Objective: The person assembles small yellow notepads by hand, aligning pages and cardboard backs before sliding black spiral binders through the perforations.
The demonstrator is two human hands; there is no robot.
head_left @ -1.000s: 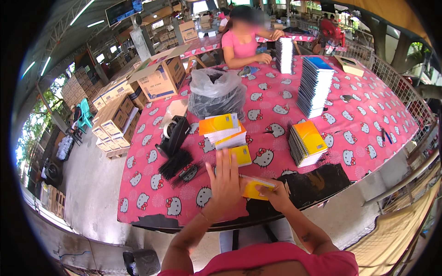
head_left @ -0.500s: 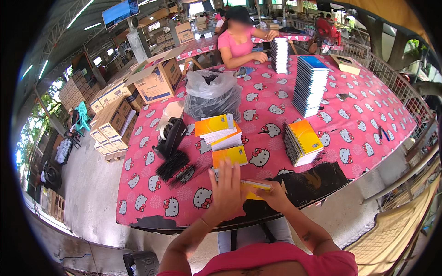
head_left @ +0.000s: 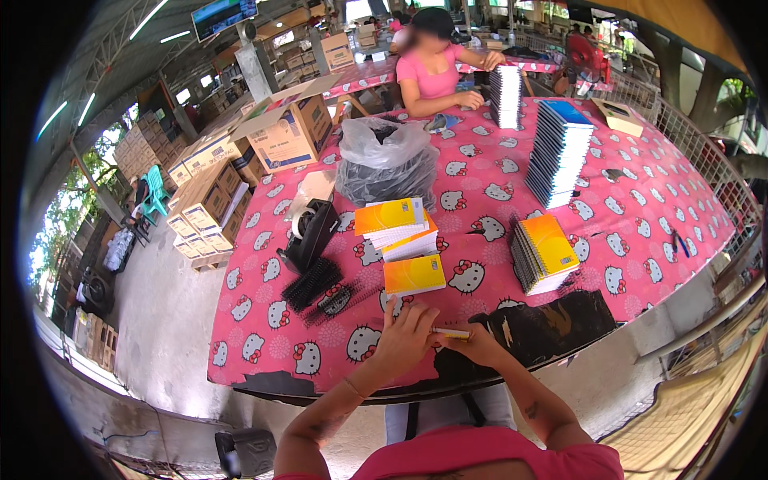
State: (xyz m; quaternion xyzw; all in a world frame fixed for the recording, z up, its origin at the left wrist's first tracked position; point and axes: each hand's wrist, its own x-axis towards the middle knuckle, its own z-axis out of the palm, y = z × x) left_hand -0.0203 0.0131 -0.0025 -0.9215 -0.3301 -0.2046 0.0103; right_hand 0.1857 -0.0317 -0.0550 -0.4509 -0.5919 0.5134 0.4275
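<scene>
Here at the near edge of the tabletop [head_left: 656, 220], the right hand [head_left: 478, 346] grips a yellow notebook [head_left: 454, 333], the left hand [head_left: 406, 334] bent against it, exact hold hidden. Yellow-covered pads [head_left: 414, 275] sit straight beyond; black binding coils [head_left: 312, 286] and a tape dispenser [head_left: 320, 236] crowd left, spiral notebooks [head_left: 546, 254] right. Farther, a clear plastic bag [head_left: 380, 150] bulges with dark contents [head_left: 378, 187]; far left, an open-flapped cardboard box [head_left: 276, 144].

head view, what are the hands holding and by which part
A yellow notebook, seen edge-on: the right hand grips its right end; the left hand is at its left end, its exact hold hidden.
</scene>
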